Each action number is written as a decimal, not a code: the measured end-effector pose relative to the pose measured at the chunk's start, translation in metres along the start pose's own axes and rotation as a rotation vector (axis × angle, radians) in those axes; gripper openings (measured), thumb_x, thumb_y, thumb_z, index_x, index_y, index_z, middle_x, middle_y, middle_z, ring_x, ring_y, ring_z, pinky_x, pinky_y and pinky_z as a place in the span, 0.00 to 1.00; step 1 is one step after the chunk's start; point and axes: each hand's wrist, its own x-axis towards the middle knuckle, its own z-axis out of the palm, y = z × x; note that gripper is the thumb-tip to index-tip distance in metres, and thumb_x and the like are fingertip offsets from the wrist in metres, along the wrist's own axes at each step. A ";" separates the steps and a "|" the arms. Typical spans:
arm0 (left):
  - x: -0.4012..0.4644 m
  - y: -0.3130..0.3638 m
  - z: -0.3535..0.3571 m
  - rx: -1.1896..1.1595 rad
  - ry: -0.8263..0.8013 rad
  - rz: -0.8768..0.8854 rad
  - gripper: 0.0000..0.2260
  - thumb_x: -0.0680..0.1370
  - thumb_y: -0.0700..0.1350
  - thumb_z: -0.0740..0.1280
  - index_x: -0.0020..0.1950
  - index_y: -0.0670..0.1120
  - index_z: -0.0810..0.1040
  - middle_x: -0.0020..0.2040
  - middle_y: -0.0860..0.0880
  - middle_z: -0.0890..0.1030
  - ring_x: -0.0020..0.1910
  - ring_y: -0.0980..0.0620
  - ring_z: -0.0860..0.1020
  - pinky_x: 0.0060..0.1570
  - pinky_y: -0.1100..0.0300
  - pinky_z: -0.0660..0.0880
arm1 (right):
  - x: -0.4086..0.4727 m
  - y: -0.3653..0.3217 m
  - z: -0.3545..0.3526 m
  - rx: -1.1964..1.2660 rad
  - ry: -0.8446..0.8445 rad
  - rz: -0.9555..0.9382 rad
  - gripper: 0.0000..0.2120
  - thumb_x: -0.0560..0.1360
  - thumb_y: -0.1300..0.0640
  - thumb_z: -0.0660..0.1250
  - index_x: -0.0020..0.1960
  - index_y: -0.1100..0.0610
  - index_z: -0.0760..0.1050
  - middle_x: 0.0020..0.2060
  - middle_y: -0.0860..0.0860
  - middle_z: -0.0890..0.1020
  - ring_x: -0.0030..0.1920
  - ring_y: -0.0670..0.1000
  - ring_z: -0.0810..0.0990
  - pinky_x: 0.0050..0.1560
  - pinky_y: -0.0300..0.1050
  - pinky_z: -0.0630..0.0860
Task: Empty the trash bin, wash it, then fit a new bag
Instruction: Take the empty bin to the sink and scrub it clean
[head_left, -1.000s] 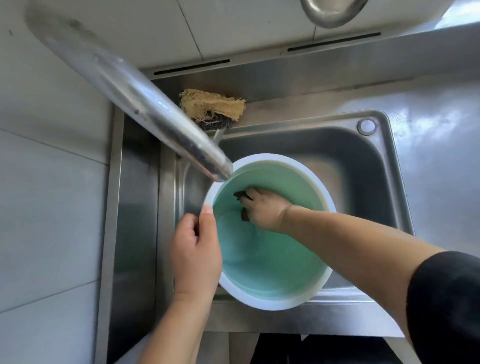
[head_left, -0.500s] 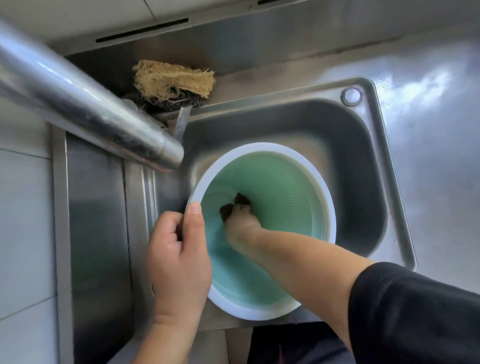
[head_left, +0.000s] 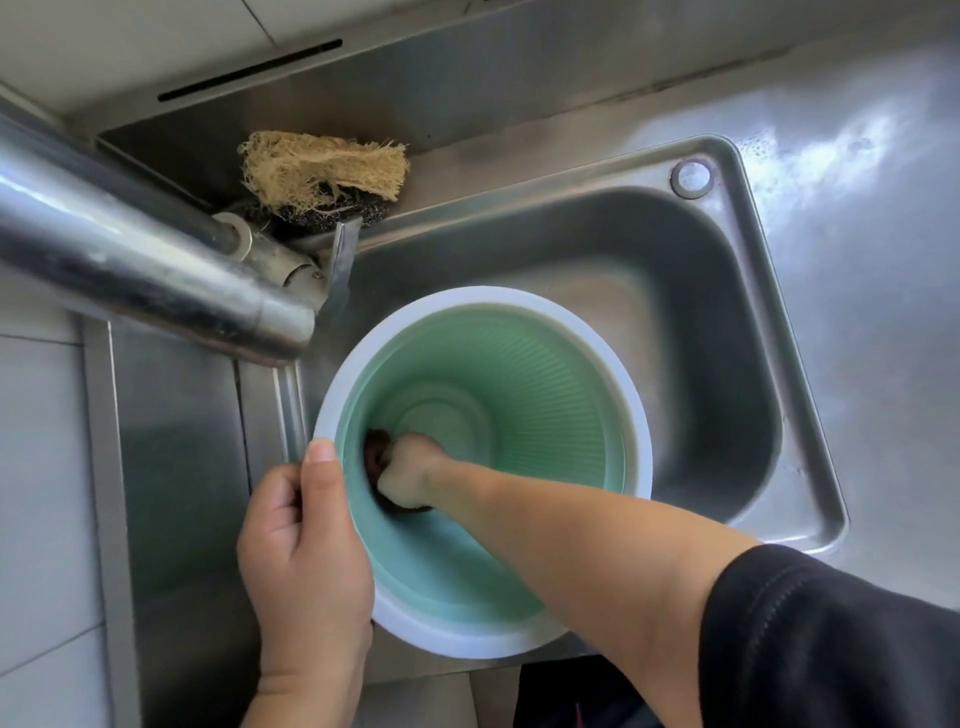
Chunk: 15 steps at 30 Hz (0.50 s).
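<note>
The trash bin (head_left: 545, 395), mint green inside with a white rim, stands in the steel sink (head_left: 727, 364), its mouth facing up at me. My left hand (head_left: 306, 535) grips the bin's left rim, thumb on top of the white edge. My right hand (head_left: 410, 475) is deep inside the bin, closed on a dark scrubbing pad (head_left: 375, 453) pressed against the lower left inner wall. The bare bottom of the bin shows beside the hand.
A steel faucet spout (head_left: 156, 280) crosses from the left, ending just above the bin's upper left rim. A tan loofah (head_left: 322, 171) lies on a dark scourer behind the sink. Steel counter (head_left: 857, 208) stretches to the right; tiled wall on the left.
My right hand with the pad has moved down and left along the inner wall, deeper into the bin. The view has shifted lower. My left hand keeps its hold on the rim.
</note>
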 end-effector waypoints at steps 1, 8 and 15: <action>0.000 0.000 0.000 -0.002 -0.004 0.005 0.20 0.74 0.65 0.64 0.32 0.50 0.73 0.28 0.55 0.75 0.31 0.53 0.72 0.35 0.52 0.72 | 0.001 -0.004 -0.001 0.017 0.038 -0.029 0.10 0.78 0.55 0.61 0.51 0.60 0.77 0.48 0.61 0.80 0.49 0.61 0.78 0.50 0.46 0.73; -0.004 -0.001 0.002 -0.009 0.001 0.006 0.22 0.73 0.66 0.65 0.33 0.49 0.74 0.28 0.54 0.75 0.31 0.52 0.72 0.33 0.49 0.76 | 0.010 -0.011 -0.004 -0.082 0.350 -0.121 0.18 0.77 0.62 0.61 0.66 0.62 0.74 0.66 0.62 0.73 0.66 0.64 0.70 0.67 0.53 0.67; -0.007 -0.005 -0.003 -0.037 0.031 0.009 0.21 0.73 0.65 0.65 0.33 0.49 0.74 0.27 0.56 0.76 0.28 0.57 0.72 0.27 0.62 0.70 | 0.020 0.023 -0.016 -0.555 0.280 -0.171 0.28 0.79 0.64 0.50 0.78 0.64 0.49 0.74 0.61 0.58 0.71 0.66 0.59 0.52 0.63 0.75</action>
